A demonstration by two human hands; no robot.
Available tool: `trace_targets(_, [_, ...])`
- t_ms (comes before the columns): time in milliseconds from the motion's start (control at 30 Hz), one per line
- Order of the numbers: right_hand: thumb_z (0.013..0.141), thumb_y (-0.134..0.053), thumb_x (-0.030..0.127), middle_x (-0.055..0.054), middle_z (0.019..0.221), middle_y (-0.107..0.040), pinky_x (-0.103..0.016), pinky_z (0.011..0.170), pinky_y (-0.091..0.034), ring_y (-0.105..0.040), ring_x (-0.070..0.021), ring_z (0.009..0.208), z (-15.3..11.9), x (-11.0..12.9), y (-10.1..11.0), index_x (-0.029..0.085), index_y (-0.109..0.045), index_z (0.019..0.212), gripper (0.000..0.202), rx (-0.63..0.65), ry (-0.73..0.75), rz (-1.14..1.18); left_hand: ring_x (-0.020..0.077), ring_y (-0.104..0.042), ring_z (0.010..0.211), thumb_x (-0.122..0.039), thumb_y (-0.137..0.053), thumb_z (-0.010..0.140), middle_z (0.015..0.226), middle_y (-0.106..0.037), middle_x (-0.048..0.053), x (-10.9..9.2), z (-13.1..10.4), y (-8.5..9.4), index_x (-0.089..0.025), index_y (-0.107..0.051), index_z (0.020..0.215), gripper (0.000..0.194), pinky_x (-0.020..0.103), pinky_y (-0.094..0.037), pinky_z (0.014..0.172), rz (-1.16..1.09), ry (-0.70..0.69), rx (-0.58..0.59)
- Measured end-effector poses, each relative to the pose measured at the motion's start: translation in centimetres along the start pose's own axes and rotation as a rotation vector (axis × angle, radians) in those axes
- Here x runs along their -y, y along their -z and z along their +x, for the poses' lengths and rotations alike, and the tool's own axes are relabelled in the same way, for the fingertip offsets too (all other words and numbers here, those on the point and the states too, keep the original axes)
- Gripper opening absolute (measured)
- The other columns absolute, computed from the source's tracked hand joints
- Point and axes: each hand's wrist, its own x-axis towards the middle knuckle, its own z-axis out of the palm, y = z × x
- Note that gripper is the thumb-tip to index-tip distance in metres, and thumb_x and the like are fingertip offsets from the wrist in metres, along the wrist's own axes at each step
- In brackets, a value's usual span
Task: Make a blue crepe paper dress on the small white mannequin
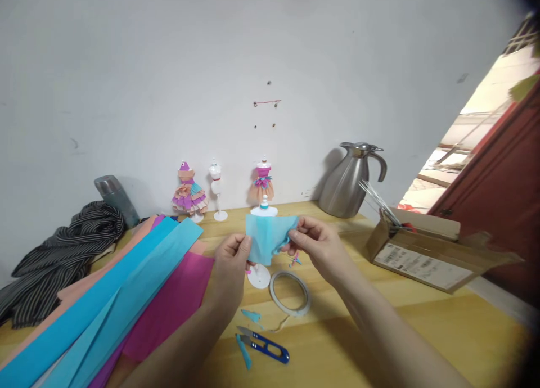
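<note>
Light blue paper (pixel 264 237): held up on the near side of a white mannequin (pixel 265 211)
Left hand (pixel 230 257): fingers grasping the paper's left edge
Right hand (pixel 318 243): fingers pinching its crumpled right edge
Tape roll (pixel 307 303): on the bench (pixel 455 320), right of the mannequin's base (pixel 258 277)
Blue snips (pixel 264 346): nearer, beside blue scraps (pixel 243 352)

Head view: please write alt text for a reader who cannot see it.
A person's left hand and right hand hold a light-blue sheet before a mannequin on a wooden table. Snips and a tape roll lie nearer; coloured strips lie left, a jug and box right.
</note>
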Motion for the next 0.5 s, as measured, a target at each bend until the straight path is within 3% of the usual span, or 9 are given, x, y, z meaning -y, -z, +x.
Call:
trace_targets(100, [0.067, -0.075, 0.047, -0.004, 0.062, -0.067, -0.026, 0.047, -0.047, -0.060, -0.0145, 0.053, 0.1, -0.4, 0.4, 0.016, -0.061, 0.075, 0.035, 0.020, 0.013, -0.039, 0.0055, -0.039, 0.042, -0.044, -0.071, 0.068, 0.050, -0.048, -0.006, -0.5, 0.3, 0.1, -0.015, -0.058, 0.071, 0.032, 0.019, -0.029, 0.042, -0.031, 0.029, -0.012])
trace_targets(200, [0.065, -0.076, 0.045, -0.001, 0.054, -0.062, -0.026, 0.043, -0.044, -0.055, -0.0135, 0.047, 0.2, -0.7, 0.4, 0.016, -0.059, 0.077, 0.036, -0.032, -0.018, -0.110, 0.0047, -0.038, 0.041, -0.041, -0.074, 0.065, 0.050, -0.049, -0.007, -1.5, 0.6, 0.6, -0.014, -0.060, 0.076, 0.032, 0.018, -0.027, 0.042, -0.022, 0.048, 0.030])
trace_targets(367, [0.066, -0.073, 0.046, 0.003, 0.047, -0.052, -0.024, 0.038, -0.036, -0.047, -0.0106, 0.040, -0.1, -0.4, 0.0, 0.019, -0.051, 0.060, 0.036, -0.082, -0.039, -0.180, 0.0109, -0.054, 0.055, -0.047, -0.075, 0.065, 0.062, -0.063, 0.000, -2.7, 1.0, 2.1, -0.013, -0.064, 0.099, 0.049, 0.021, -0.038, 0.053, -0.035, 0.067, 0.265])
trace_targets(500, [0.064, -0.073, 0.048, 0.006, 0.048, -0.040, -0.021, 0.040, -0.029, -0.038, -0.0073, 0.043, -0.5, 0.1, 0.0, 0.019, -0.044, 0.054, 0.042, -0.003, -0.054, -0.221, 0.0132, -0.058, 0.058, -0.041, -0.081, 0.060, 0.065, -0.065, 0.002, -3.4, 1.1, 2.6, -0.012, -0.063, 0.079, 0.039, 0.024, -0.044, 0.057, -0.069, 0.181, 0.396])
